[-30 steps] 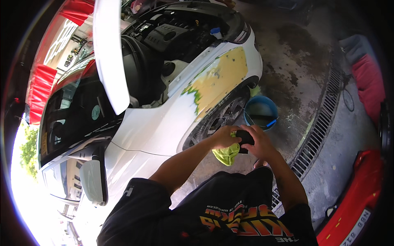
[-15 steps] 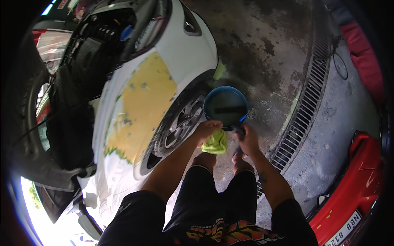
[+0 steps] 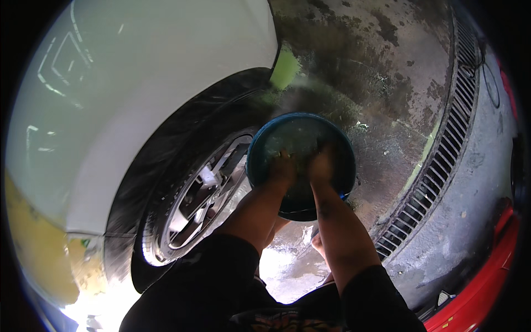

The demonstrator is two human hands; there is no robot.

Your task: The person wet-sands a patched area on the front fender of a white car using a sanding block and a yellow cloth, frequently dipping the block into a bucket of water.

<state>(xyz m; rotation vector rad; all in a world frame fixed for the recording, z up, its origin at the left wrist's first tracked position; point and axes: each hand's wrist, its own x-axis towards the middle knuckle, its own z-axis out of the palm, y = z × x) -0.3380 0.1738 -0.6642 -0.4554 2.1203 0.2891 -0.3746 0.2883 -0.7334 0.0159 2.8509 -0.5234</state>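
A dark blue round bucket (image 3: 301, 115) of murky water stands on the floor beside the white car's front wheel (image 3: 185, 207). Both my arms reach down into it. My left hand (image 3: 284, 167) is in the water at the bucket's middle, its fingers blurred by the dim water. Just to its right, my right hand (image 3: 322, 164) is dipped in as well, and its fingers cannot be made out. Whatever either hand holds is hidden under the murky surface.
The white car's fender (image 3: 149, 61) curves close on my left, with a yellowish patch (image 3: 41, 243) low on it. A slotted drain grate (image 3: 428, 196) runs along the floor on my right. Beyond it is a red car part (image 3: 487, 276). The concrete floor (image 3: 387, 105) looks wet.
I have bent lower over the bucket. Both hands have gone from its near edge down into the water. The yellow-green cloth and the dark object they held no longer show clearly.
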